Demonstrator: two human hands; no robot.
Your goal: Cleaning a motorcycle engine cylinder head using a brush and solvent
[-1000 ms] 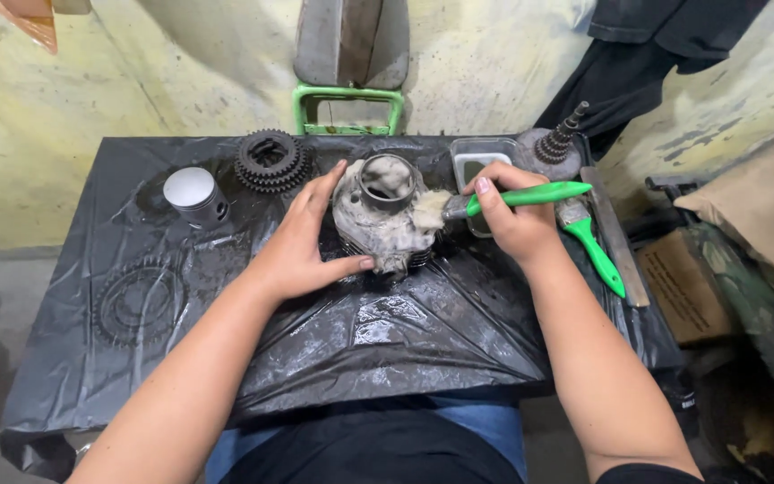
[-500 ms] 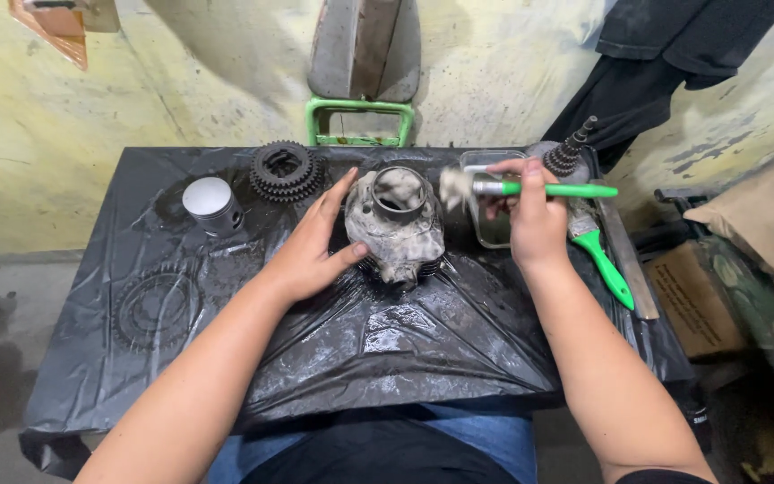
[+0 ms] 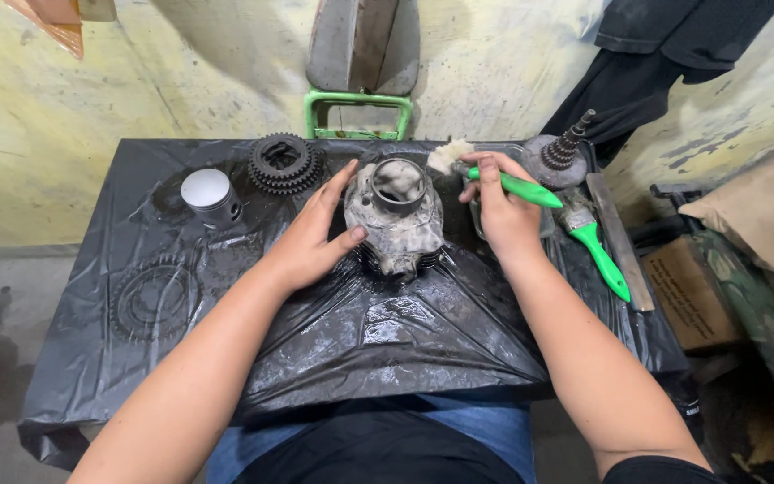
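Left hand (image 3: 309, 240) flat against engine cylinder (image 3: 396, 218), steadying; right hand (image 3: 502, 213) grasping green brush (image 3: 493, 181) right of cylinder. Wet plastic sheet (image 3: 387, 332) beneath: cylinder may slide, tip.

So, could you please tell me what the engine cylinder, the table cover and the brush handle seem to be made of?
Engine cylinder: likely cast metal, dull grey and grimy, with cooling fins low down. Table cover: thin black plastic sheet, glossy and wrinkled. Brush handle in the right hand: smooth bright green, probably plastic.
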